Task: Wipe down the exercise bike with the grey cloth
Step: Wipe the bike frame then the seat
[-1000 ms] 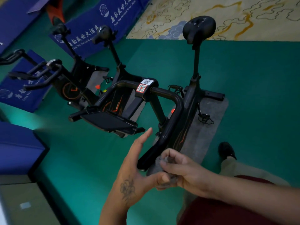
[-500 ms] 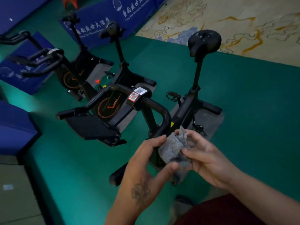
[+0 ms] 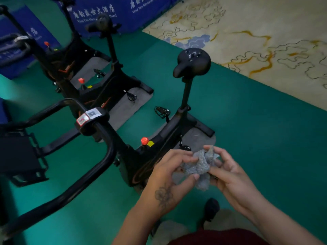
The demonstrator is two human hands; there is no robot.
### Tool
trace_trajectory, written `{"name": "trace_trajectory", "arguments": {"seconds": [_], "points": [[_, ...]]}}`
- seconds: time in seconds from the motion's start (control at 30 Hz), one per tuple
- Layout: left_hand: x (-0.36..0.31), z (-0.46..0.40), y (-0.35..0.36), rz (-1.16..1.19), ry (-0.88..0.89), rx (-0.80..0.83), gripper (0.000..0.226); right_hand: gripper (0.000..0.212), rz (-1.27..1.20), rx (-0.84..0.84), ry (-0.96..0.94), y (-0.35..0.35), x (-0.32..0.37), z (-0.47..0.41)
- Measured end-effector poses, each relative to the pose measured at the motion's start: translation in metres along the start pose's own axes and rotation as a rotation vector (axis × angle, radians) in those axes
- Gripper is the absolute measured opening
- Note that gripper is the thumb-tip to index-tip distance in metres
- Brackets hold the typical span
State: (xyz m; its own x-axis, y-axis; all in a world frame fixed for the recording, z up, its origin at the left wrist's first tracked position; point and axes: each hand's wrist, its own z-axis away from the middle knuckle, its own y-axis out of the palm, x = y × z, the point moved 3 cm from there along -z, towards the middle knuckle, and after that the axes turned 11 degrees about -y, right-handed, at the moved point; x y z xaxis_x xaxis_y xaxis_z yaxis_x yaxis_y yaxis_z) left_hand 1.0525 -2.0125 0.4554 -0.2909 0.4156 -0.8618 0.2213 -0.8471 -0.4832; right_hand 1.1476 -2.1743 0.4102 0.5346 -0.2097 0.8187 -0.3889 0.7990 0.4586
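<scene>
The dark blue fabric banner (image 3: 99, 13) along the top edge of the green floor is showing white Chinese characters, "唐韵" among them, above smaller Latin lettering too blurred to read. The two square white and red stickers (image 3: 88, 116) on the black handlebar clamp are displaying codes that cannot be read.

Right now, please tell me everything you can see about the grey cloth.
The grey cloth is small, bluish grey and looks like a nubbly, soft fabric. It is crumpled into a loose bunch, with one corner sticking up and a fold hanging down. It is held in the air in front of the near exercise bike, not touching it. The left hand pinches its left side and the right hand grips its right side.
</scene>
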Motion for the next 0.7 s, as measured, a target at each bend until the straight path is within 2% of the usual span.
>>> {"name": "trace_trajectory", "arguments": {"seconds": [0.17, 0.3, 0.53, 0.63, 0.7], "points": [[-0.016, -0.035, 0.032, 0.032, -0.031, 0.006, 0.031, 0.039, -0.031, 0.000, 0.080, -0.037, 0.029, -0.018], [-0.019, -0.063, 0.047, 0.128, -0.049, -0.013, 0.038, 0.049, -0.054, 0.037, 0.116, -0.050, 0.051, -0.039], [-0.010, -0.129, 0.063, 0.397, -0.089, -0.054, 0.048, 0.076, 0.058, -0.011, 0.078, -0.060, 0.072, -0.108], [-0.003, -0.173, 0.062, 0.514, -0.142, -0.056, 0.048, 0.057, 0.103, -0.015, 0.068, -0.063, 0.083, -0.153], [0.004, -0.207, 0.059, 0.567, -0.163, -0.081, 0.047, 0.054, 0.121, -0.013, 0.066, -0.061, 0.091, -0.189]]}}
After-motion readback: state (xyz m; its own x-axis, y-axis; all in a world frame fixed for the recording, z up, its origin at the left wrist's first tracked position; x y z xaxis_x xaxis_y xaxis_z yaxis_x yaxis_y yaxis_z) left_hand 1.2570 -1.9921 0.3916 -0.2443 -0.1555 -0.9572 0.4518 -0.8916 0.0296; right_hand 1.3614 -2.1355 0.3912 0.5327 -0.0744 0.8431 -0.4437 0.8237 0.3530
